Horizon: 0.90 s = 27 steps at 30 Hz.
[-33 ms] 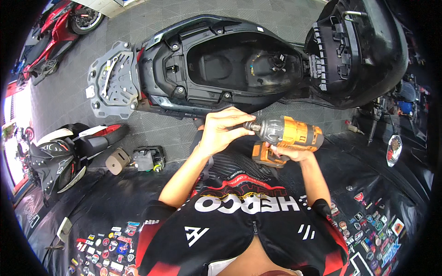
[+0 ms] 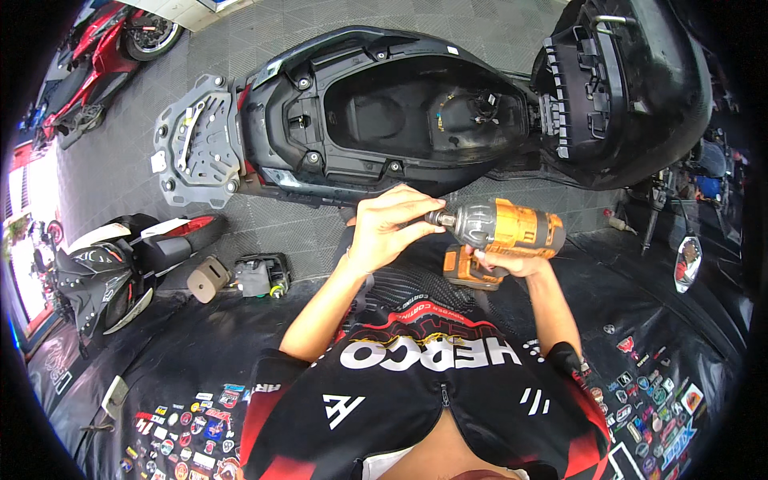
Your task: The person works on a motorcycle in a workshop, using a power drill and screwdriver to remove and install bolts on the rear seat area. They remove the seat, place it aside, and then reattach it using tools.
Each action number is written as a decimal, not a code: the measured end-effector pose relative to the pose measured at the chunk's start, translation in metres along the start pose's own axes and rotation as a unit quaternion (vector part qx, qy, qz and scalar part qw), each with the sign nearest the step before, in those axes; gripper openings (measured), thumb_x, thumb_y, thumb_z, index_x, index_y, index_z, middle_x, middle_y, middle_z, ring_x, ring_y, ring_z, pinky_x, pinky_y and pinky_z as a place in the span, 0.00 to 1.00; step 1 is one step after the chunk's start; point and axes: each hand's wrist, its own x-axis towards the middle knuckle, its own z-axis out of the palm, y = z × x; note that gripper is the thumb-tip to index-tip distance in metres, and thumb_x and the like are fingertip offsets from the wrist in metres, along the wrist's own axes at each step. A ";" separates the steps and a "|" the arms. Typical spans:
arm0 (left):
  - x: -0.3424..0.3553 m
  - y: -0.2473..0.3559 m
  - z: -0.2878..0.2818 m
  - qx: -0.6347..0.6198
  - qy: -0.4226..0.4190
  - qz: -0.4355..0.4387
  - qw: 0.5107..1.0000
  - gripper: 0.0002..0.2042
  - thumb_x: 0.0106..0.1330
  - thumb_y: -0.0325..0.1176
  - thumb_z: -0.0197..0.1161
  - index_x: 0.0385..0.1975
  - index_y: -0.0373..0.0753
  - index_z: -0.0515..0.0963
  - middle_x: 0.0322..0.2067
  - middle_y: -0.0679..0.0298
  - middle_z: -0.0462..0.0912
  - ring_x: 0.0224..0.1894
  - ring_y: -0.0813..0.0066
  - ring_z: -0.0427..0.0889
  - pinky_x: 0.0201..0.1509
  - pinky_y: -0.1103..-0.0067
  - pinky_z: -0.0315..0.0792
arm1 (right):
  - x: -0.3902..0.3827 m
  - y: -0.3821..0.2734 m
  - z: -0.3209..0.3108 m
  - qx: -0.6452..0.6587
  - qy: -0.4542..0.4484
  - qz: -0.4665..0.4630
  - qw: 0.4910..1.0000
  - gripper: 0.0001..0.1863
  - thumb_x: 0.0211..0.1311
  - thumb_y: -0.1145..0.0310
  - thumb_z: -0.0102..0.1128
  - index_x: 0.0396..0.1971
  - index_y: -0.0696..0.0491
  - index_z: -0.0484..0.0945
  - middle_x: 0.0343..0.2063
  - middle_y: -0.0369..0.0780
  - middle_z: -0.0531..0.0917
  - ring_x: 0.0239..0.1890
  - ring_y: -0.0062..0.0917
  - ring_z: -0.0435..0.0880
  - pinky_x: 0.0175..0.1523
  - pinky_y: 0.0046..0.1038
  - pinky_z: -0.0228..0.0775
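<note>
The right hand (image 2: pixel 516 264) grasps a yellow-and-black cordless impact driver (image 2: pixel 518 226); the left hand (image 2: pixel 380 230) pinches its short metal socket (image 2: pixel 446 219) near a black, plastic-bodied scooter (image 2: pixel 276 132).

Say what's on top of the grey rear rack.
On the rack: a silver wrench, something small and yellow beside it, and bolts. Rack surface under the wrench is covered, unseen.

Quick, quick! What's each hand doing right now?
Left hand: closed, thumb and fingers pinching around the chuck at the tool's tip.
Right hand: closed, holding the yellow-and-black cordless impact driver by its handle.
</note>
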 end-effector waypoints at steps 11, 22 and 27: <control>0.032 -0.012 0.057 0.338 0.087 0.091 0.933 0.21 0.47 0.25 0.69 0.45 0.29 0.79 0.38 0.59 0.80 0.39 0.64 0.80 0.51 0.67 0.74 | 0.038 -0.051 -0.077 -0.077 -0.071 0.068 0.992 0.09 0.63 0.68 0.62 0.36 0.58 0.78 0.18 0.34 0.75 0.19 0.16 0.73 0.26 0.22 0.65; 0.037 -0.058 0.091 0.385 0.214 -0.112 0.891 0.24 0.53 0.26 0.63 0.53 0.32 0.76 0.53 0.57 0.79 0.55 0.60 0.76 0.61 0.66 0.67 | 0.096 -0.012 -0.119 -0.229 0.007 0.082 0.970 0.11 0.61 0.73 0.65 0.44 0.54 0.81 0.37 0.34 0.84 0.32 0.16 0.80 0.38 0.21 0.74; -0.003 -0.076 0.108 0.208 0.172 -0.278 0.922 0.40 0.47 0.25 0.61 0.67 0.29 0.59 0.69 0.45 0.60 0.65 0.50 0.67 0.66 0.65 0.64 | 0.118 0.029 -0.148 -0.513 -0.011 -0.111 0.851 0.24 0.53 0.71 0.72 0.52 0.58 0.77 0.50 0.44 0.84 0.50 0.31 0.84 0.54 0.32 0.75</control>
